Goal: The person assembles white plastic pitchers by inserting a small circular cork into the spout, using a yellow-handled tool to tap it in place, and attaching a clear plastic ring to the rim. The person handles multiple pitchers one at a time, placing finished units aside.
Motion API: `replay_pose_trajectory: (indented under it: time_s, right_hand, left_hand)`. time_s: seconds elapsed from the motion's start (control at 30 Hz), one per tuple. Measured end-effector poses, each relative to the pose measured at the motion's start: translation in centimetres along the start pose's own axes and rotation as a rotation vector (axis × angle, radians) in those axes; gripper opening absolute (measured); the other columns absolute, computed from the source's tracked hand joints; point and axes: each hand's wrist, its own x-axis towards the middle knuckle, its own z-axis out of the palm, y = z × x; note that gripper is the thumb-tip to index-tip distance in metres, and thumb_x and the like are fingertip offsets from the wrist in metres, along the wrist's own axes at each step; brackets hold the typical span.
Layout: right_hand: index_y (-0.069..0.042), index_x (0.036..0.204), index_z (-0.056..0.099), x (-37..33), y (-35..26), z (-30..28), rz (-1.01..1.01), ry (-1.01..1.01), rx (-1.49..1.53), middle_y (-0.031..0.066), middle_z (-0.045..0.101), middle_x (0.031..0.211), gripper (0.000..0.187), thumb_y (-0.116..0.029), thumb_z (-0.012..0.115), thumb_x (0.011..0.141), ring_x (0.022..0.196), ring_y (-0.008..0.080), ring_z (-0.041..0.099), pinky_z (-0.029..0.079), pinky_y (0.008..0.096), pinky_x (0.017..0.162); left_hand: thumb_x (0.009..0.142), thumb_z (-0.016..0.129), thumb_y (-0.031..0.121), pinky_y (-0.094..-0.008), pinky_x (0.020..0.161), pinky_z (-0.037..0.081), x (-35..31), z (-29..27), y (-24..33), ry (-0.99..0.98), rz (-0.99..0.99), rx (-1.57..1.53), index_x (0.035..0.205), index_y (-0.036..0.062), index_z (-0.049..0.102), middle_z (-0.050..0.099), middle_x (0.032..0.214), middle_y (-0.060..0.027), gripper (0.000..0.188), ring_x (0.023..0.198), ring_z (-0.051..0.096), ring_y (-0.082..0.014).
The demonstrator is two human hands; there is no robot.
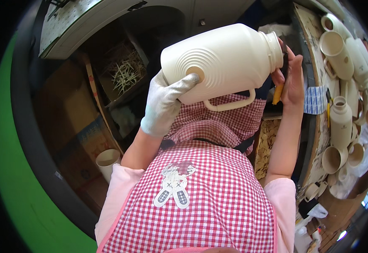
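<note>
A large cream plastic jug body [230, 55] with a loop handle lies sideways in front of me, its neck to the right. Concentric rings are moulded around a tan round spot on its side. My left hand [163, 101], in a whitish knit glove, grips the base end with the thumb across the rings. At the neck, my bare right hand [292, 78] is closed around a slim tool with a yellow handle [277, 94]. The tool's working end is hidden or too dark to make out, so I cannot tell whether it touches the rim.
On the right, a worn bench [314, 55] holds several cream jugs and cups [336, 48] and clear plastic bags [357, 177]. Beneath my hands stands a box of tan round pieces [267, 143]. At left are a box of thin plastic scraps [127, 69] and a cream cup [108, 162].
</note>
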Motion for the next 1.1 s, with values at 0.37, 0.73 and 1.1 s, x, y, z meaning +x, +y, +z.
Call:
replay_pose_trajectory:
  time_s: [0.37, 0.73, 1.1]
  right_hand:
    - [-0.004, 0.134, 0.061, 0.9, -2.3, 2.4, -0.123, 0.155, -0.074, -0.001, 0.068, 0.089, 0.072, -0.049, 0.086, 0.084, 0.059, -0.0007, 0.053, 0.038, 0.0133, 0.05]
    - [-0.003, 0.119, 0.071, 6.3, -3.1, -0.3, 0.009, -0.137, -0.14, 0.0004, 0.065, 0.086, 0.053, -0.051, 0.052, 0.107, 0.056, 0.0059, 0.051, 0.043, 0.0238, 0.051]
    - [-0.005, 0.121, 0.067, 16.9, 3.5, -26.2, -0.387, 0.39, -1.96, 0.0141, 0.064, 0.119, 0.029, -0.026, 0.055, 0.104, 0.113, 0.0358, 0.058, 0.052, 0.0474, 0.093]
  left_hand:
    - [0.099, 0.071, 0.02, -0.0284, 0.087, 0.056, 2.6, 0.2, 0.2, 0.113, 0.173, 0.011, 0.123, -0.0008, 0.066, 0.072, 0.108, -0.0065, 0.032, 0.095, 0.068, -0.0128]
    - [0.103, 0.064, 0.02, -0.0404, 0.111, 0.047, 2.1, -11.9, -1.2, -0.378, -0.141, 0.054, 0.152, 0.0033, 0.047, 0.059, 0.144, -0.015, 0.054, 0.133, 0.057, -0.0294]
    - [0.098, 0.061, 0.005, -0.0416, 0.098, 0.056, -0.8, -19.3, 33.3, 0.93, 1.262, 1.831, 0.138, 0.0038, 0.064, 0.068, 0.133, -0.0198, 0.04, 0.119, 0.067, -0.035]
